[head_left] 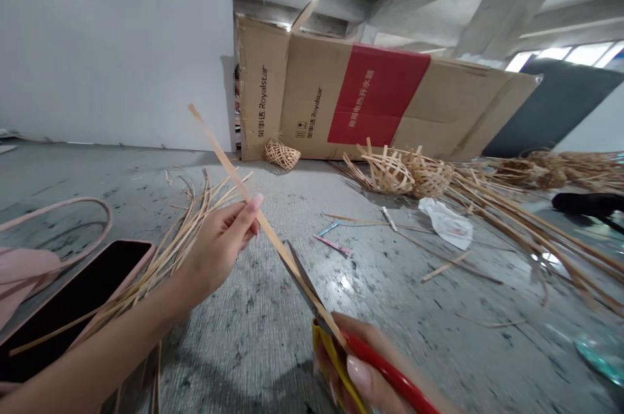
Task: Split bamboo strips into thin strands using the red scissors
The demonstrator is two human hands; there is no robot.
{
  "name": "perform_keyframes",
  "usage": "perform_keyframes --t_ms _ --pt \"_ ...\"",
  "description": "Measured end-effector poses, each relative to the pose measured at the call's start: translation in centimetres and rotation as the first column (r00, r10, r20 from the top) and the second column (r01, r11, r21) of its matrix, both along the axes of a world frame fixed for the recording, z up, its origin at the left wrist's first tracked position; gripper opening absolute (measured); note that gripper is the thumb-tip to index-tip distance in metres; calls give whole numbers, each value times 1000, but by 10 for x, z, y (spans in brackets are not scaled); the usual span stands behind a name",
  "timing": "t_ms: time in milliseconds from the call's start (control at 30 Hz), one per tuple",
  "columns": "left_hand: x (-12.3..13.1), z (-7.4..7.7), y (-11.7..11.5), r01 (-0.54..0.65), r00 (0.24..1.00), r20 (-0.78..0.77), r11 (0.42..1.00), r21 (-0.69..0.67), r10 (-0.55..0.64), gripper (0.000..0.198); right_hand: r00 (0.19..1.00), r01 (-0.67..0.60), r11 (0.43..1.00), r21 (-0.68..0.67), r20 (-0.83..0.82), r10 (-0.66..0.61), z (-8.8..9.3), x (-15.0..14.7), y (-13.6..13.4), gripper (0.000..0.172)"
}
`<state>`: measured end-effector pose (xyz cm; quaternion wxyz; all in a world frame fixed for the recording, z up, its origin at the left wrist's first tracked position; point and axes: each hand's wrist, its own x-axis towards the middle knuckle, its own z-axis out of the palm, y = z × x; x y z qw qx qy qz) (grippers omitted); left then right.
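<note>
My left hand (219, 242) pinches a thin, flat bamboo strip (238, 177) that runs diagonally down to the scissors. My right hand (361, 368) grips the red-and-yellow-handled scissors (302, 284), with the open blades around the strip's lower part. A bundle of loose bamboo strips (166, 258) lies under my left wrist. Part of the scissor handles is hidden by my right fingers.
A black smartphone (73, 297) and a pink bag (24, 277) lie at the left on the speckled concrete floor (244, 349). Partly woven bamboo baskets (385, 173), loose strips, and a white plastic bag (446, 222) lie ahead, before a leaning cardboard box (341, 92).
</note>
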<state>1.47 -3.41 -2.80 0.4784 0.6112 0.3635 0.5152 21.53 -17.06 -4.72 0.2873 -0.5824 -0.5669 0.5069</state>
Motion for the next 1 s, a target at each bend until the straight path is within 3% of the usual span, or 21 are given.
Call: perform_keyframes --t_ms 133,267,367,767,1000 --pt "-2 -3 4 -6 1000 19 1000 8 6 46 990 -142 990 14 -20 142 6 1 14 58" --pt "-1 -6 7 6 1000 24 1000 18 -6 48 973 -182 980 81 -129 192 -1 3 18 57" --pt "0 -6 6 11 1000 21 1000 12 -11 48 969 -211 970 120 -105 224 -7 4 18 63" --pt "-1 -5 3 -3 1000 -5 1000 -15 3 46 993 -107 981 164 66 97 -14 1 23 66" --pt "1 -7 2 6 1000 -4 1000 -10 -6 47 974 -120 979 165 208 84 -10 4 26 72"
